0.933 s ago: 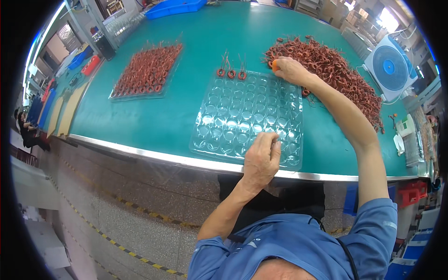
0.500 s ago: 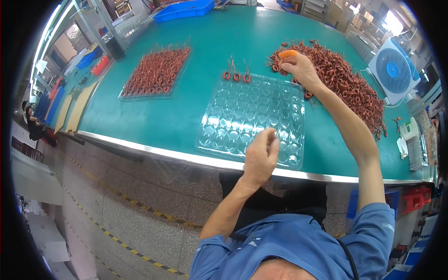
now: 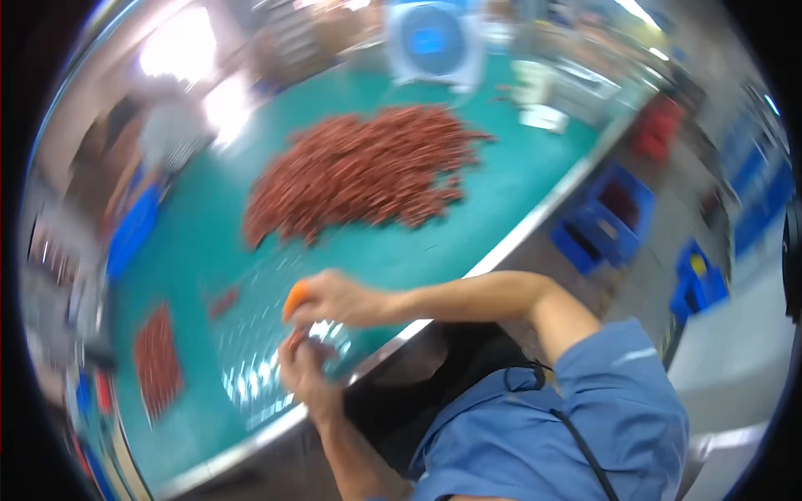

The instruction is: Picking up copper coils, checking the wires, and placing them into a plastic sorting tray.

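My right hand (image 3: pixel 347 299) is closed, with an orange piece (image 3: pixel 296 300) at its fingertips, perhaps a finger cover; blur hides what its fingers pinch. Just below it, my left hand (image 3: pixel 309 380) has its fingers pinched together on a small red ring coil (image 3: pixel 296 339), close to the right fingertips. Both hands are over the near right part of a clear plastic tray (image 3: pixel 251 367) with round pockets. A short row of red coils (image 3: pixel 224 302) stands at the tray's far left edge.
A big pile of red coils (image 3: pixel 359 175) covers the table (image 3: pixel 501 209) beyond my hands. A filled tray of coils (image 3: pixel 159 359) lies at the left. A blue-and-white fan (image 3: pixel 430 42) stands at the back. Blue bins (image 3: pixel 614 209) sit beyond the table's right edge.
My view has swung to the right and blurred. My right hand has come from the coil pile to my left hand, and a red coil now shows between them.
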Tool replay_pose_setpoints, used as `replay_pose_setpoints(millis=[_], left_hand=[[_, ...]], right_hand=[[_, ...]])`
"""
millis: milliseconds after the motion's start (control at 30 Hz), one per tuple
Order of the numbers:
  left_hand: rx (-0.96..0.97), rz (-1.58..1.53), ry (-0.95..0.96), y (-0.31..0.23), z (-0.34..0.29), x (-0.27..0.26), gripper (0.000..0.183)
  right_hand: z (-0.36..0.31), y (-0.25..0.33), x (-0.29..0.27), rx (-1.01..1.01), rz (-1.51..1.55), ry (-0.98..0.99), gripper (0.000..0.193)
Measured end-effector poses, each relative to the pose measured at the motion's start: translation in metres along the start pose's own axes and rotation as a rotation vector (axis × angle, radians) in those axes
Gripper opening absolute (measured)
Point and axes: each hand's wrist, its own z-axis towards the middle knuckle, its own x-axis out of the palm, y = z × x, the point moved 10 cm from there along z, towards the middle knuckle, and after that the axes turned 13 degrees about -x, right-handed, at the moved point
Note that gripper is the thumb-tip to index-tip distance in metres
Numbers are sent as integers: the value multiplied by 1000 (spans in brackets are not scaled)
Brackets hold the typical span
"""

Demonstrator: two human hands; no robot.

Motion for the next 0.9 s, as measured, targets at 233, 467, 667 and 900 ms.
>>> replay_pose_setpoints(millis=[233, 467, 667, 900], left_hand=[[84, -70, 189, -18, -11, 56, 25], [181, 156, 282, -27, -12, 82, 26], [243, 391, -12, -42, -23, 75, 27], [510, 502, -90, -49, -15, 71, 26]], right_hand=[[-45, -4, -31, 143, 368, -272, 25], [-50, -9, -42, 106, 178, -134, 33], [-48, 5, -58, -18, -170, -226, 25], [-70, 101, -13, -769, -949, -327, 15]])
